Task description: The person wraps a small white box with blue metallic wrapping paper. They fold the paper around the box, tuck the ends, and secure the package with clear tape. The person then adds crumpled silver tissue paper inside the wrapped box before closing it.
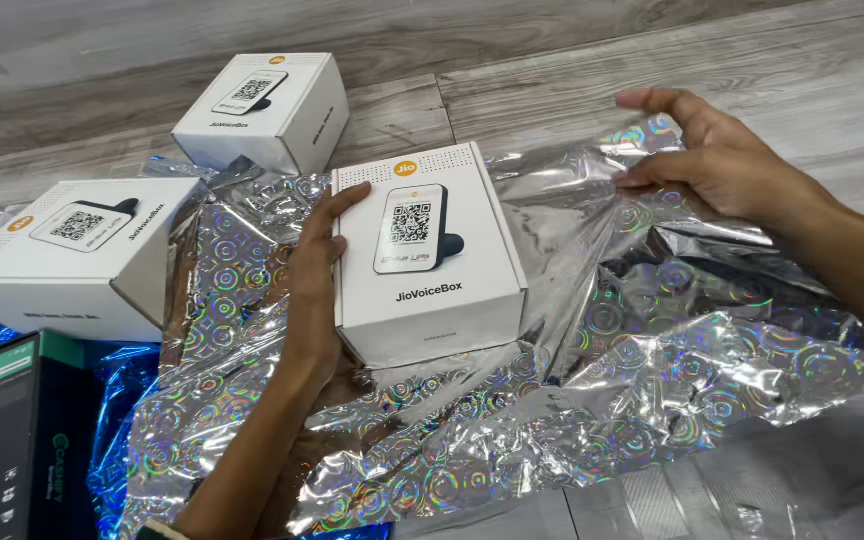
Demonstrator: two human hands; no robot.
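A white cardboard box with a picture of a small dark device on its lid is seen resting on a crinkled sheet of silver holographic wrapping foil, which is spread over a grey wood-plank floor. The box is taken here as the landmark. Its left side is gripped by the left hand: the thumb is laid along the top left edge of the lid, while the fingers are curled against the side wall, so the box is grasped rather than merely touched. To the right of the box and slightly beyond it, the far edge of the foil is pinched by the right hand, with thumb and fingers closed on the sheet and the foil lifted a little there.

Behind the box, further from the person, a second white box of the same kind is stood on the bare floor, just past the foil's edge. To the left of the landmark box, a third white box is set, partly overlapped by the foil's raised left border. In front of that third box, at the near left, a dark box with a green edge is placed on a sheet of blue metallic foil.
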